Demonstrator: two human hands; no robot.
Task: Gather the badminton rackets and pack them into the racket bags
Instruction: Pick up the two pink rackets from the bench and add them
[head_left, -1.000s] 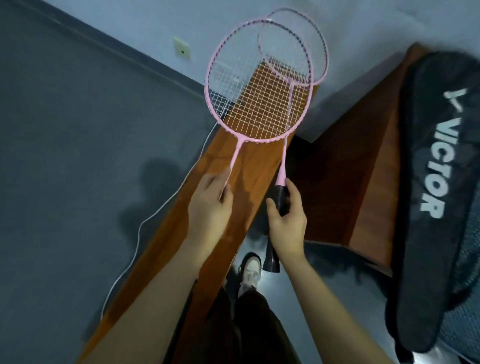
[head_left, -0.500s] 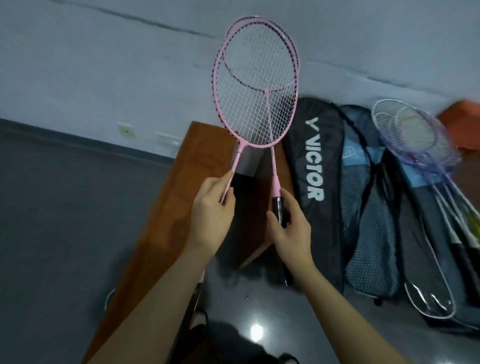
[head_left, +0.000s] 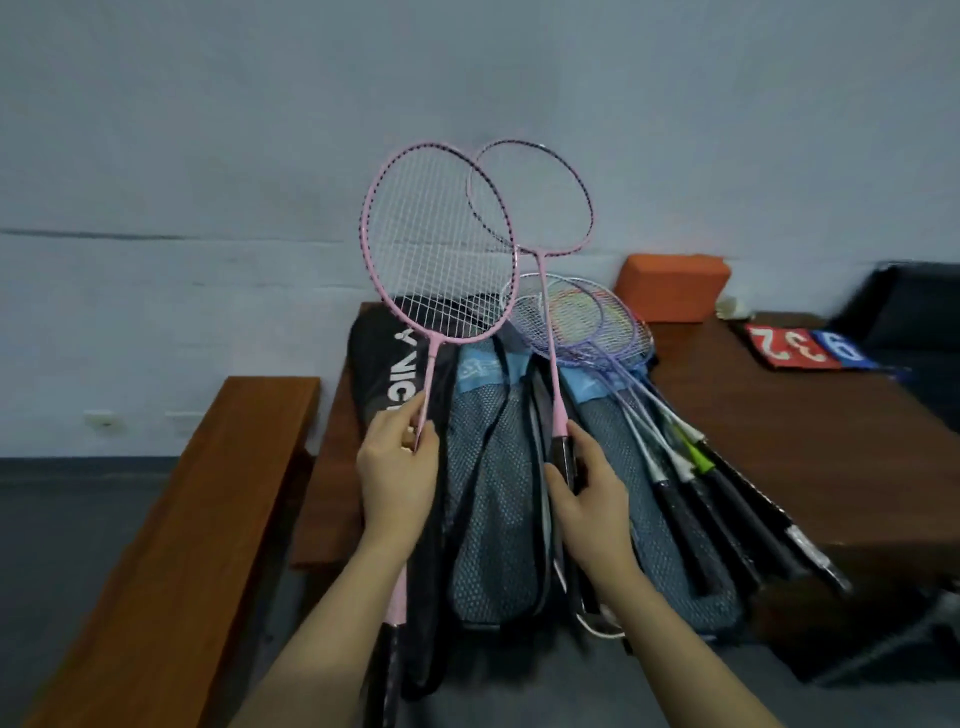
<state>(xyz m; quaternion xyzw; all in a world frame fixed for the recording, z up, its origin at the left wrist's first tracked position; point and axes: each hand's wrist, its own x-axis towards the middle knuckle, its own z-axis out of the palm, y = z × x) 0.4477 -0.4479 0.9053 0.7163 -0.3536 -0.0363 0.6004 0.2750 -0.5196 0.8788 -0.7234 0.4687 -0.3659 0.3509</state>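
Two pink rackets are held upright over the bags, one in each of the hands. The left hand (head_left: 397, 462) pinches the thin shaft of the left racket (head_left: 439, 249) between thumb and fingertips, its grip hanging down past the wrist. The right hand (head_left: 589, 493) is wrapped round the top of the dark grip of the right racket (head_left: 535, 200), whose head overlaps the other's from behind.

Just beyond and below the hands, three bags lie side by side on the tabletop (head_left: 810, 415): a black bag (head_left: 384, 364) under the left hand, a mesh bag (head_left: 493, 493) between the hands, and a second mesh bag (head_left: 628, 452) under the right. A pile of loose rackets (head_left: 623, 353) rests on that last bag, to the right of the right hand.

The step looks like pairing the two for packing. To do it well, lay the heads flat together, frames matched, and shift the left hand from the shaft down to the grip, since a pinch there gives poor control. I cannot tell which bag is unzipped, so find an opening first, then slide them in heads first, without snagging strings
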